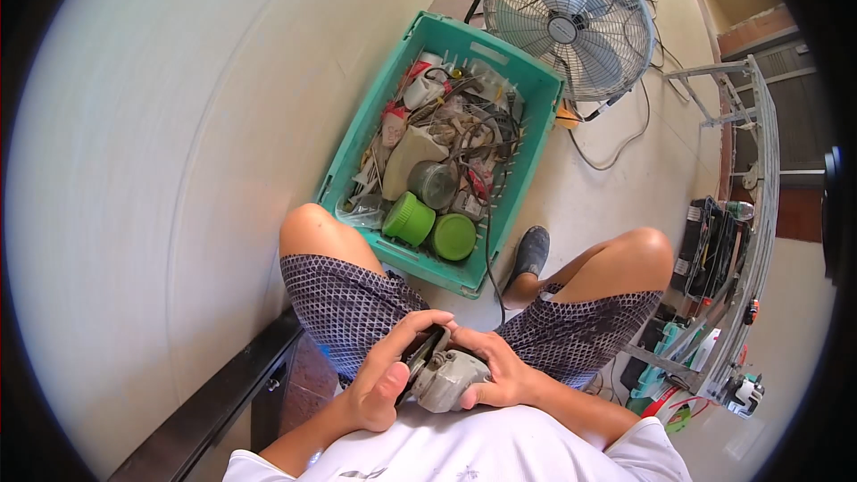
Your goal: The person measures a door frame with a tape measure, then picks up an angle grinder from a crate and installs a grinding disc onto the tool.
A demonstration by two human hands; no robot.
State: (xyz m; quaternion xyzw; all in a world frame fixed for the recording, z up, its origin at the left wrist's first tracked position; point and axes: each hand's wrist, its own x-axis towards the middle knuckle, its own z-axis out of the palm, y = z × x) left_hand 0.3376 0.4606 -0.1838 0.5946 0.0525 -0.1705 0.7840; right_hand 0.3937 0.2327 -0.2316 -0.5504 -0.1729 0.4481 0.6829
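I hold an angle grinder [453, 381] close against my lap, its grey metal gear head facing up. My left hand [382, 382] curls round the dark disc and guard side, with the thumb raised and the fingertips over the top edge. My right hand [502, 371] grips the other side of the gear head, its thumb low on the housing. The fingertips of both hands come close together above the tool. Most of the tool's body is hidden by my hands and shirt.
Beyond my knees stands a green crate [527, 165] full of cables, plastic jars and scraps. A floor fan [562, 29] is behind it. On the right an aluminium ladder [763, 178] leans near a black crate [705, 245] and tools. A black rail [210, 402] runs along the left.
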